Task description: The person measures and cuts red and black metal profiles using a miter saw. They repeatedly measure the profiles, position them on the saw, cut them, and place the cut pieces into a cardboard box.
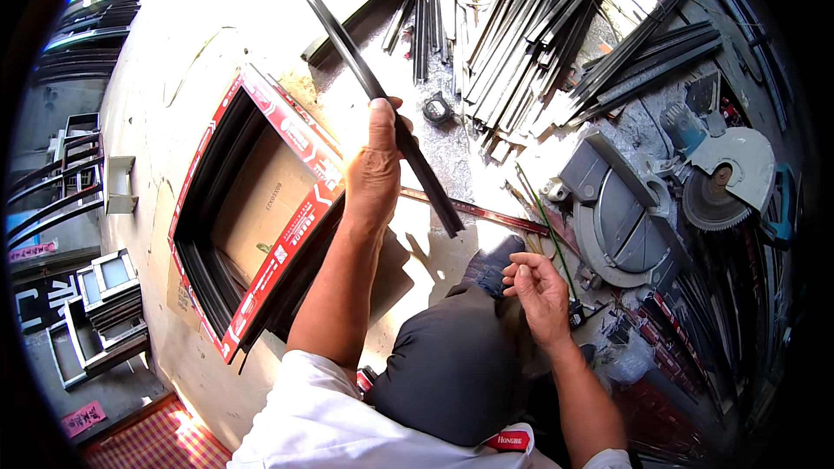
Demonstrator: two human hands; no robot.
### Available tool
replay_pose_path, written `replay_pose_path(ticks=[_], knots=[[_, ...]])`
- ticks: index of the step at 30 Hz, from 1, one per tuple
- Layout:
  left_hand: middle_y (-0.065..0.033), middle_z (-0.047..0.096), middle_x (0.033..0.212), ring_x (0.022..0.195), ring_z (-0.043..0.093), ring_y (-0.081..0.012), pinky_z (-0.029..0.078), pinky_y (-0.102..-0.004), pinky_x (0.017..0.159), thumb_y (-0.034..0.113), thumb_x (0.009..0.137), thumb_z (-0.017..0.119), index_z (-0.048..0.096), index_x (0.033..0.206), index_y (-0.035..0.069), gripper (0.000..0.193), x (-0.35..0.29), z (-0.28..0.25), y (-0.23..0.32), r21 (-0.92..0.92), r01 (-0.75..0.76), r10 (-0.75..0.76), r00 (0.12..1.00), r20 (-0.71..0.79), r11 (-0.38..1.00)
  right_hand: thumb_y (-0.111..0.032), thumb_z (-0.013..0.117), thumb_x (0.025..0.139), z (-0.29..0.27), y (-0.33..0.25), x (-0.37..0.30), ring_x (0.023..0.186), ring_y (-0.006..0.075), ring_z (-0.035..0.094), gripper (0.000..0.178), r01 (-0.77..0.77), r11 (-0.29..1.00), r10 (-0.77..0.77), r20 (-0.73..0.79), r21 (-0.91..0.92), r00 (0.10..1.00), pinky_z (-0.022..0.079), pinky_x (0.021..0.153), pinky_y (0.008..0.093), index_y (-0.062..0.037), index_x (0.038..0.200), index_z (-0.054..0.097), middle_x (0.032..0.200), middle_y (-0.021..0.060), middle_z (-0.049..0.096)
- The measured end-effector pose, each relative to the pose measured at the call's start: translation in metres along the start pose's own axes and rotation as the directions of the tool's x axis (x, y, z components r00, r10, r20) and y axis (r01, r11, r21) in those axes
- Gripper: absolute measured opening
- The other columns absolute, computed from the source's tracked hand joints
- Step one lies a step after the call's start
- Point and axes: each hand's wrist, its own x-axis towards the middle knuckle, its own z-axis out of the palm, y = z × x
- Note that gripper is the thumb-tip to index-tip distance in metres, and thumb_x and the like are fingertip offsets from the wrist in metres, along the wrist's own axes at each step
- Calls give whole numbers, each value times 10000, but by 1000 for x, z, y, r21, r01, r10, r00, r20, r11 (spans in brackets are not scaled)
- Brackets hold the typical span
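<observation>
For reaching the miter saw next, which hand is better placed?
Right hand, most likely: it looks empty and is nearer the miter saw, while the left hand grips a long black strip.

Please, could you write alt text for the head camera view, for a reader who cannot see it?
Seen from above, a left hand grips a long dark strip; the right hand, loosely curled, appears empty. A rectangular frame with red-and-white bands lies left, a power saw right, and a pile of strips ahead.
</observation>
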Motion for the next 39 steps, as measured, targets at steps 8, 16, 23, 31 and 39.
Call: replay_pose_path(ticks=[8, 16, 23, 31, 39], knots=[[31, 612, 787, 608, 532, -64, 401, -240, 528, 441, 1111, 593, 662, 1058, 61, 389, 40, -171, 23, 29, -76, 81, 957, -278, 997, -250, 657, 1079, 81, -36, 43, 950, 129, 704, 295, 95, 951, -24, 235, -294, 972, 581, 841, 284, -18, 1258, 692, 1062, 84, 762], [-12, 639, 782, 646, 595, -117, 476, -275, 587, 483, 1094, 600, 665, 1042, 54, 437, 74, -259, -28, 58, 109, -90, 959, -269, 992, -231, 616, 1105, 88, 2, 30, 881, 106, 681, 270, -150, 977, 173, 157, -149, 972, 577, 794, 268, -3, 1222, 701, 1010, 66, 734], [-6, 647, 801, 667, 599, -104, 488, -262, 619, 472, 1094, 604, 670, 1016, 57, 427, 93, -246, -32, -11, 23, -25, 964, -264, 1000, -230, 607, 1110, 77, 16, 6, 839, 88, 659, 275, -248, 946, 254, 0, -210, 967, 546, 763, 251, 14, 1193, 702, 959, 60, 729], [21, 605, 742, 610, 504, -92, 397, -283, 567, 485, 1109, 570, 660, 860, 77, 487, 97, -234, -31, 54, -37, 49, 968, -244, 998, -242, 610, 1110, 82, 8, 11, 825, 81, 639, 287, -257, 943, 265, 12, -209, 964, 537, 756, 249, 14, 1202, 699, 955, 53, 721], [-44, 672, 781, 670, 575, -109, 478, -322, 590, 421, 1070, 646, 677, 863, -54, 519, 109, -238, -37, 222, -57, 127, 941, -314, 973, -255, 621, 1106, 77, 14, 11, 865, 93, 647, 307, -290, 943, 298, 31, -162, 954, 541, 787, 253, 18, 1227, 690, 986, 67, 721]])
